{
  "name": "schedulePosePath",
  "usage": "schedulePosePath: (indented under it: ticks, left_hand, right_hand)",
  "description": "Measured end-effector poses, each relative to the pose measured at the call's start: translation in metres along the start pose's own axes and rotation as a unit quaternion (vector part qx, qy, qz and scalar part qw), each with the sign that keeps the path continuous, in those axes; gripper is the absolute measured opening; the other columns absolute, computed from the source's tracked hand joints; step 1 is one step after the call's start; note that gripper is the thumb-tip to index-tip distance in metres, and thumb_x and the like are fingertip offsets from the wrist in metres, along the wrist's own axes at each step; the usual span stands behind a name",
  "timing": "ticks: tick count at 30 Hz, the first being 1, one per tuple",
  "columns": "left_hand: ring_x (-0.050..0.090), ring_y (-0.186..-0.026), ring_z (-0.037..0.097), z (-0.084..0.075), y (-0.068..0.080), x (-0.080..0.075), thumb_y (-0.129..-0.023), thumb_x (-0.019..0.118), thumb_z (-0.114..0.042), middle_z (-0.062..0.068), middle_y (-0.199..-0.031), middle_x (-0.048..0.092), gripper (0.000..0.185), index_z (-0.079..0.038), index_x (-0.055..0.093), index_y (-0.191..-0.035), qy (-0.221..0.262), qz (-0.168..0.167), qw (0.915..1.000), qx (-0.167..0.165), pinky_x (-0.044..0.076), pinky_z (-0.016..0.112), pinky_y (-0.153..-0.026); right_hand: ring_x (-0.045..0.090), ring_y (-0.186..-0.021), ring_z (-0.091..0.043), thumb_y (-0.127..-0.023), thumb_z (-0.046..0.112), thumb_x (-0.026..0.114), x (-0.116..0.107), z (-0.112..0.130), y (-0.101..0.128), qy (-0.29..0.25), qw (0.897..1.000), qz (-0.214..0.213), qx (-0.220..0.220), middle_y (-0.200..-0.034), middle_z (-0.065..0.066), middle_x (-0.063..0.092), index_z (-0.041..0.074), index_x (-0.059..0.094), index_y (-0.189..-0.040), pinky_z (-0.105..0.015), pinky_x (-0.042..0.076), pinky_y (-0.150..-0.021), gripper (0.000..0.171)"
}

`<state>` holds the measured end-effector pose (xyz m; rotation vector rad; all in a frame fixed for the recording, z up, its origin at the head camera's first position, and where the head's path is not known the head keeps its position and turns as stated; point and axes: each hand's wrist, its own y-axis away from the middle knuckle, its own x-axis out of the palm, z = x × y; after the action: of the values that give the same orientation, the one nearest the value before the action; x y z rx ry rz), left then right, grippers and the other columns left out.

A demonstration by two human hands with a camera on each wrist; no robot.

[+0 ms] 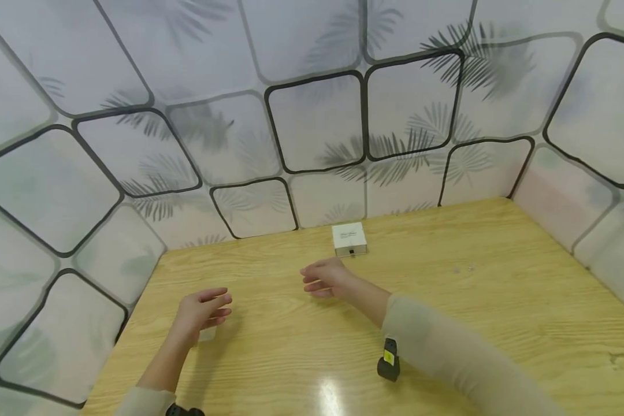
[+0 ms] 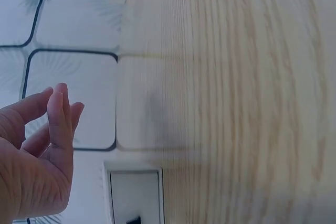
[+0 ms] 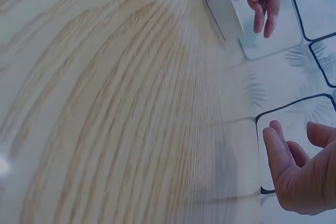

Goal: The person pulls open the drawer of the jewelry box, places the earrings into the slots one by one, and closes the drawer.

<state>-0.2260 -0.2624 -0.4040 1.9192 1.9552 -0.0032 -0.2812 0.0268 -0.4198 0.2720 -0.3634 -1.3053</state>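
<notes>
Wallpapered wall with dark rounded squares and grey palm fronds, wrapping around a light wood-grain tabletop. Glare spot near the front edge of the head view. Person's left hand raised above the table on the left, fingers loosely spread and a little bent. Right hand near the middle, also raised, fingers relaxed and slightly curved, thumb apart from them in the right wrist view. White drawer-style box with small print on top and a black pull tab stands at the back near the wall, just beyond the right hand. Second white box sits beside the left hand, partly hidden by it in the head view; left wrist view shows its front with a dark tab, apart from the fingers. Two tiny clear bits lie right of centre, too small to identify. Beige sleeves on both arms, black wrist camera at the right forearm.
</notes>
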Motion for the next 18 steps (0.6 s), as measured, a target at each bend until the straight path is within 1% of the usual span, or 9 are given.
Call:
schedulePosePath:
  ticks: [4,6,11,15,18]
  left_hand:
    - [0.068,-0.076,0.01,0.008,0.003,-0.015,-0.091,0.065,-0.02,-0.002,-0.098,0.069,0.059,0.009,0.041,-0.137,0.001,-0.01,0.9999,-0.002,0.059,0.023,-0.068]
    - [0.068,-0.075,0.008,0.01,0.004,-0.023,-0.091,0.064,-0.022,-0.007,-0.094,0.068,0.06,0.008,0.04,-0.138,-0.006,-0.02,0.9998,-0.006,0.058,0.021,-0.067]
    - [0.067,-0.07,0.004,0.013,0.005,-0.04,-0.09,0.066,-0.026,-0.013,-0.088,0.067,0.063,0.007,0.041,-0.138,-0.025,-0.046,0.9986,-0.003,0.057,0.019,-0.063]
    - [0.067,-0.07,0.003,0.017,0.005,-0.052,-0.09,0.066,-0.027,-0.014,-0.085,0.067,0.065,0.008,0.039,-0.138,-0.028,-0.062,0.9977,-0.003,0.057,0.018,-0.063]
    - [0.067,-0.07,0.003,0.019,0.006,-0.062,-0.09,0.065,-0.027,-0.017,-0.083,0.066,0.066,0.008,0.038,-0.139,-0.024,-0.076,0.9968,-0.006,0.057,0.019,-0.066]
  right_hand:
    - [0.067,-0.07,-0.016,-0.088,0.014,0.066,0.01,0.0,0.0,-0.003,1.0,0.016,0.002,-0.109,-0.02,0.065,-0.004,0.059,-0.118,-0.037,0.058,-0.078,0.035]
    - [0.067,-0.07,-0.016,-0.088,0.014,0.067,0.017,0.0,-0.002,-0.001,1.0,0.02,0.003,-0.11,-0.02,0.065,-0.004,0.059,-0.118,-0.036,0.059,-0.077,0.036]
    - [0.067,-0.068,-0.016,-0.087,0.015,0.068,0.031,-0.002,-0.007,0.008,1.0,0.011,0.007,-0.102,-0.017,0.067,-0.003,0.061,-0.116,-0.033,0.06,-0.072,0.035]
    - [0.067,-0.067,-0.016,-0.087,0.015,0.068,0.041,-0.007,-0.01,0.008,1.0,0.007,0.004,-0.099,-0.015,0.068,-0.003,0.062,-0.113,-0.035,0.06,-0.073,0.033]
    - [0.066,-0.067,-0.016,-0.087,0.014,0.068,0.049,-0.011,-0.011,-0.004,1.0,0.007,0.005,-0.099,-0.015,0.068,-0.003,0.063,-0.112,-0.036,0.06,-0.074,0.031]
